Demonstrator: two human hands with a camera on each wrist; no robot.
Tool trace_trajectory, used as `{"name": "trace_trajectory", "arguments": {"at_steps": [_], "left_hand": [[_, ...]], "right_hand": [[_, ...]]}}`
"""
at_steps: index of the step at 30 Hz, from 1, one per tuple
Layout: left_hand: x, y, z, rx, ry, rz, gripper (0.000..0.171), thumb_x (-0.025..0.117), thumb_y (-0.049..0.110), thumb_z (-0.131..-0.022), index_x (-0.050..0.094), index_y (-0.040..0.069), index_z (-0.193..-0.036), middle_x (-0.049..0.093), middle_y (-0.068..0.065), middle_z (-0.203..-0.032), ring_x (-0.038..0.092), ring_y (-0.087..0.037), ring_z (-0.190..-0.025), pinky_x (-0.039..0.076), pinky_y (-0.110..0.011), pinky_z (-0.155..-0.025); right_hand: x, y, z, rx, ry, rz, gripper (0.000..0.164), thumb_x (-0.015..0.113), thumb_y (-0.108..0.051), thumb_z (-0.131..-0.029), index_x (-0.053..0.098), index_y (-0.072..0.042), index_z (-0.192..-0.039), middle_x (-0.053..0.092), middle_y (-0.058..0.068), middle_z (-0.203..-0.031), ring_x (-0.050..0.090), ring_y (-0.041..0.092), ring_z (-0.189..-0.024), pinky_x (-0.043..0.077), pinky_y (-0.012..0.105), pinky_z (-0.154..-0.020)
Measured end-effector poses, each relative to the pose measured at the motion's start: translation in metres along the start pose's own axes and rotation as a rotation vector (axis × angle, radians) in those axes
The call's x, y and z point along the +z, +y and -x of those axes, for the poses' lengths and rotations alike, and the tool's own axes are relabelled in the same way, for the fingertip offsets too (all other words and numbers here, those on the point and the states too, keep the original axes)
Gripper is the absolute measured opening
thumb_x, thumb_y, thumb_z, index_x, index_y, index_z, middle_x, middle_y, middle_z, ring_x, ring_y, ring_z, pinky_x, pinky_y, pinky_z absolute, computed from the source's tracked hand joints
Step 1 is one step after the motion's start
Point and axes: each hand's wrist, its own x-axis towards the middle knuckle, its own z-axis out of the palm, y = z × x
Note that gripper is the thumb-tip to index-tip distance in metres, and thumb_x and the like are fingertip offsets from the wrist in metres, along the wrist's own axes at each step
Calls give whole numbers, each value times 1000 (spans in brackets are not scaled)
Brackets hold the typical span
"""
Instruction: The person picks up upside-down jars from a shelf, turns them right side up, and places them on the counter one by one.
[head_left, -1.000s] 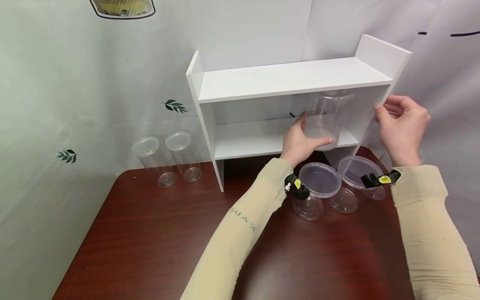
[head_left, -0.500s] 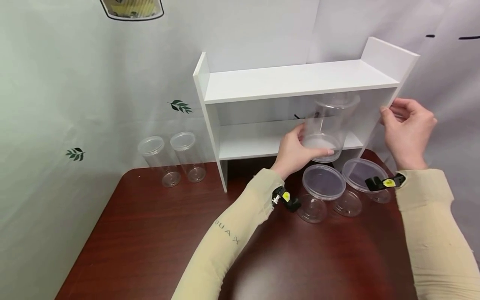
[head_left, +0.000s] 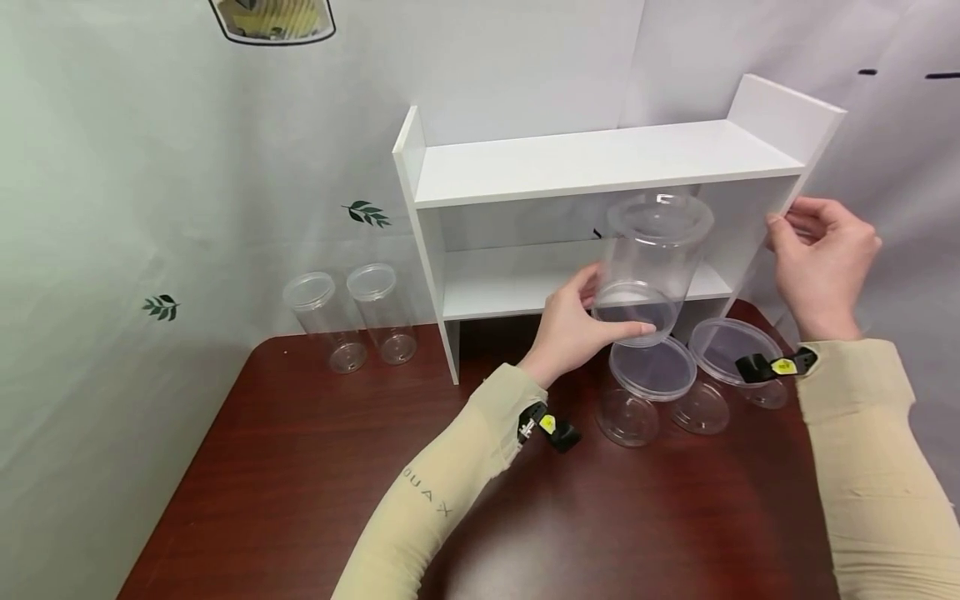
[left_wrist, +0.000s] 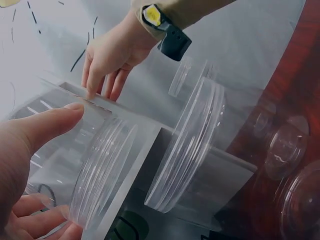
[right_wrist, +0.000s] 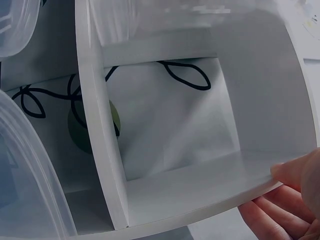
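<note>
My left hand (head_left: 573, 329) grips a clear plastic jar (head_left: 656, 258) near its lower end, thumb on the near side and fingers around the far side. The jar hangs in front of the middle shelf, its lower end overlapping a standing lidded jar (head_left: 652, 368) in the head view. Seen from the left wrist, its ridged end (left_wrist: 102, 175) faces down toward that jar's lid (left_wrist: 192, 145). My right hand (head_left: 825, 258) pinches the front edge of the white shelf's side panel (right_wrist: 270, 95), thumb inside and fingers outside.
The white shelf unit (head_left: 600, 162) stands at the back of the dark red table (head_left: 315, 483). Another lidded jar (head_left: 735, 350) stands in front of its right end. Two slim clear jars (head_left: 322, 321) stand left of the unit, near the curtain-like wall.
My left hand has drawn the jar out from the middle shelf, toward me and down. The right hand keeps its hold on the side panel. The head view has shifted slightly.
</note>
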Motion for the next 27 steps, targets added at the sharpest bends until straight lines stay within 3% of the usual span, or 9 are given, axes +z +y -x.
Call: {"name": "trace_trajectory", "arguments": {"at_steps": [7, 12, 16, 22, 27], "left_hand": [[-12, 0, 18, 56, -7, 46, 100, 99, 31, -66, 49, 9, -150, 61, 0, -135, 58, -9, -117, 48, -24, -101], [-20, -3, 31, 121, -12, 65, 89, 98, 27, -67, 55, 12, -143, 63, 6, -126, 60, -7, -111, 48, -20, -98], [-27, -6, 42, 140, -13, 71, 87, 98, 29, -67, 55, 19, -142, 63, 10, -123, 60, -6, -110, 48, -20, -99], [-38, -16, 56, 182, 10, 85, 82, 97, 23, -69, 56, 16, -140, 62, 10, -132, 58, -6, -120, 48, -24, -102], [-48, -26, 71, 173, 35, 110, 73, 96, 21, -71, 60, 16, -133, 62, 9, -133, 58, -7, -120, 48, -28, -103]], "right_hand": [[-1, 2, -2, 12, -2, -5, 22, 75, -12, -91, 76, -7, -113, 71, -17, -86, 66, -5, -67, 51, 5, -65], [-1, 3, -3, 7, -3, 5, 23, 75, -13, -91, 76, -7, -113, 71, -18, -87, 66, -6, -66, 51, 5, -65], [-1, 3, -3, 6, 1, 9, 23, 75, -11, -92, 76, -7, -114, 72, -18, -89, 66, -6, -67, 50, 5, -65], [0, 3, -2, 3, 4, 9, 23, 75, -12, -92, 76, -7, -114, 73, -16, -91, 66, -6, -69, 51, 5, -66], [-1, 2, -1, 14, 2, 4, 23, 75, -10, -92, 76, -7, -115, 73, -15, -93, 66, -4, -69, 51, 5, -66]]}}
